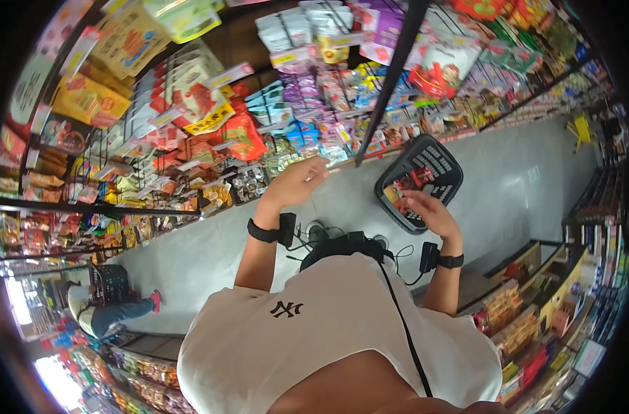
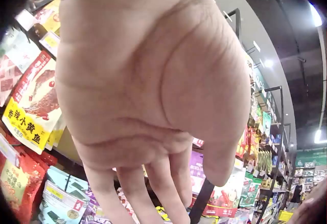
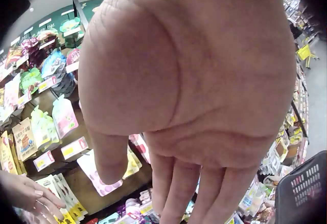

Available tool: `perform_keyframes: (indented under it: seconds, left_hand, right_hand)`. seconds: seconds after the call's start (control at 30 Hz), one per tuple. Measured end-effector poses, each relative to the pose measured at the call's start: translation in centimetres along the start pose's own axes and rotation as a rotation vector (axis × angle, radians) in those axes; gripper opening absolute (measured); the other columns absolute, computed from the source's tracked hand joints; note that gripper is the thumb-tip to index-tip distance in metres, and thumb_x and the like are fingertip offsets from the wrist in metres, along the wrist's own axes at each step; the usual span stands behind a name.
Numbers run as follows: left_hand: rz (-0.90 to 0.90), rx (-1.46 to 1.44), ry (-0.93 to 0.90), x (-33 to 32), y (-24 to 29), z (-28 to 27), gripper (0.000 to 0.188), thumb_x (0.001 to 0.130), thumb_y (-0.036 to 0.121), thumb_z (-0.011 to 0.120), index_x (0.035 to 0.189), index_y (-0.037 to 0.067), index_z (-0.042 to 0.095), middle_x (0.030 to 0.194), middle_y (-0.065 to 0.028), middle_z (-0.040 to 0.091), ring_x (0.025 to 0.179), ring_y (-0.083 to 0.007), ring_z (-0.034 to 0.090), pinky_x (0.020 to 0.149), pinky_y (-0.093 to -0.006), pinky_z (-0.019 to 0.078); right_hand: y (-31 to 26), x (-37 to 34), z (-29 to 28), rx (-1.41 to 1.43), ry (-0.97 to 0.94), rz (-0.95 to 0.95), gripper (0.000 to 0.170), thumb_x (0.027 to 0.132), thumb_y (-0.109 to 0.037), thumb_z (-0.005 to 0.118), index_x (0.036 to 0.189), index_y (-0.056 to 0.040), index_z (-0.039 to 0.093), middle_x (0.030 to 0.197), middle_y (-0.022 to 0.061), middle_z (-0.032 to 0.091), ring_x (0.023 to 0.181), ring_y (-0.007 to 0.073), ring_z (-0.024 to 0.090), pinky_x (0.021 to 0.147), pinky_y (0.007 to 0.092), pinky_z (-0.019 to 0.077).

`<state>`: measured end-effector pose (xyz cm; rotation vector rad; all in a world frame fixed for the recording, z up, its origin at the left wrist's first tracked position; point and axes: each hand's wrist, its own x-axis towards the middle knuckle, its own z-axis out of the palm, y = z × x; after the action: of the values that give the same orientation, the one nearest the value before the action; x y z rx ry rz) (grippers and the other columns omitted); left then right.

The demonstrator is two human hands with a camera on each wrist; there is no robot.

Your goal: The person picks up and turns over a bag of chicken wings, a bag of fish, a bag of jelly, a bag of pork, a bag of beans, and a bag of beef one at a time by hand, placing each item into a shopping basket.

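While both hands hung well apart with fingers loosely extended, neither held anything I could see. Left: my left hand (image 1: 297,183) was nearest the hanging pouches (image 1: 204,110) on the far rack (image 1: 395,76); no contact seen. Judged light, soft and slick-filmed, contents perhaps breakable; best pinched at the top seal, not squeezed mid-body. Right: my right hand (image 1: 433,214) was over the near side of the black basket (image 1: 444,157), apparently not touching it. The basket stood on the floor, right of my feet, a few packets (image 1: 418,179) inside. Judged stiff plastic, fairly light; best gripped by the rim, as I could not make out a handle.

Surface: grey floor (image 1: 162,283), smooth, some glare. Room: shop aisle. Another person (image 1: 111,310) at left beside a dark crate (image 1: 109,281); stocked shelves (image 1: 511,307) near right; a yellow object (image 1: 581,131) far right, too small to name.
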<state>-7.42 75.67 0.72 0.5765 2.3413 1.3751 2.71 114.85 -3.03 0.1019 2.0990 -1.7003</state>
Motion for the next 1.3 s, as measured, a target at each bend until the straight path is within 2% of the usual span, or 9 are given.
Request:
perform_keyframes:
  seconds: [0.27, 0.4, 0.5, 0.9, 1.0, 1.13, 1.2, 1.23, 1.3]
  left_hand:
    - [-0.054, 0.02, -0.091, 4.8, 3.9, 9.6, 0.042, 0.105, 0.032, 0.064, 0.136, 0.003, 0.063, 0.117, -0.0148, 0.075, 0.106, -0.0286, 0.074, 0.09, -0.0387, 0.0568]
    - [-0.02, 0.059, -0.186, 7.2, 5.7, 14.8, 0.044, 0.104, 0.033, 0.065, 0.136, 0.003, 0.063, 0.12, -0.0157, 0.075, 0.109, -0.0298, 0.073, 0.092, -0.0394, 0.0565]
    - [-0.009, 0.072, -0.18, 8.3, 6.7, 17.3, 0.043, 0.103, 0.033, 0.066, 0.133, 0.003, 0.065, 0.121, -0.0168, 0.074, 0.109, -0.0307, 0.073, 0.093, -0.0394, 0.0562]
    - [-0.069, 0.099, -0.206, 13.3, 4.8, 16.7, 0.039, 0.103, 0.031, 0.066, 0.13, 0.003, 0.066, 0.115, -0.0171, 0.075, 0.102, -0.0321, 0.073, 0.09, -0.0413, 0.0567]
    - [-0.096, 0.075, -0.241, 15.4, 3.0, 17.1, 0.038, 0.107, 0.029, 0.062, 0.135, 0.003, 0.062, 0.122, -0.0121, 0.072, 0.106, -0.0239, 0.071, 0.093, -0.0363, 0.0558]
    - [-0.138, 0.146, -0.351, 18.1, -0.4, 19.3, 0.036, 0.106, 0.029, 0.062, 0.132, 0.004, 0.064, 0.116, -0.0139, 0.074, 0.104, -0.0249, 0.072, 0.091, -0.037, 0.0559]
    - [-0.181, 0.142, -0.406, 19.0, -1.0, 21.5, 0.035, 0.106, 0.029, 0.063, 0.131, 0.004, 0.064, 0.112, -0.0147, 0.075, 0.103, -0.0254, 0.072, 0.091, -0.0377, 0.0559]
    - [-0.227, 0.121, -0.389, 19.6, -1.7, 23.2, 0.035, 0.101, 0.03, 0.065, 0.126, 0.006, 0.065, 0.11, -0.0184, 0.075, 0.102, -0.0368, 0.072, 0.087, -0.0441, 0.0569]
    - [-0.166, 0.275, -0.444, 19.8, -5.8, 26.7, 0.037, 0.101, 0.031, 0.064, 0.128, 0.006, 0.065, 0.108, -0.0163, 0.076, 0.101, -0.0372, 0.072, 0.087, -0.0453, 0.0565]
  right_hand:
    - [5.7, -7.5, -10.0, 0.066, 0.138, 0.074, 0.043, 0.107, -0.027, 0.063, 0.137, 0.0031, 0.062, 0.123, 0.0109, 0.073, 0.119, 0.0172, 0.065, 0.104, 0.0318, 0.0494]
    - [7.9, -8.2, -12.9, -0.012, 0.224, 0.063, 0.041, 0.104, -0.029, 0.067, 0.133, 0.0005, 0.066, 0.118, 0.0072, 0.074, 0.108, 0.0139, 0.066, 0.095, 0.0295, 0.0519]
    - [8.9, -8.1, -13.7, 0.062, 0.202, 0.077, 0.043, 0.107, -0.029, 0.063, 0.136, 0.0033, 0.063, 0.122, 0.0129, 0.073, 0.117, 0.0195, 0.066, 0.103, 0.0318, 0.0499]
    - [15.9, -5.9, -15.7, 0.11, 0.309, 0.25, 0.038, 0.104, -0.026, 0.066, 0.129, 0.0035, 0.066, 0.112, 0.0101, 0.075, 0.104, 0.0172, 0.069, 0.093, 0.0312, 0.0544]
    - [17.2, -3.8, -15.4, 0.145, 0.36, 0.243, 0.035, 0.104, -0.024, 0.066, 0.125, 0.0034, 0.067, 0.111, 0.0099, 0.075, 0.102, 0.0169, 0.069, 0.09, 0.0312, 0.0552]
    - [23.5, -0.3, -14.1, 0.279, 0.346, 0.247, 0.036, 0.103, -0.031, 0.066, 0.125, -0.0027, 0.068, 0.106, 0.0049, 0.075, 0.091, 0.0142, 0.068, 0.081, 0.0314, 0.0542]
    - [31.1, 3.9, -13.5, 0.338, 0.33, 0.286, 0.032, 0.102, -0.028, 0.066, 0.123, -0.0033, 0.069, 0.102, 0.0047, 0.075, 0.084, 0.0145, 0.068, 0.075, 0.0322, 0.0549]
    - [35.1, 5.9, -13.1, 0.371, 0.318, 0.311, 0.03, 0.101, -0.026, 0.067, 0.121, -0.0035, 0.069, 0.101, 0.0046, 0.075, 0.081, 0.0147, 0.068, 0.072, 0.0325, 0.0552]
    - [41.7, 10.9, -12.2, 0.035, 0.288, 0.371, 0.026, 0.097, -0.029, 0.068, 0.101, -0.0029, 0.073, 0.08, 0.0046, 0.071, 0.067, 0.0143, 0.065, 0.061, 0.0328, 0.0517]
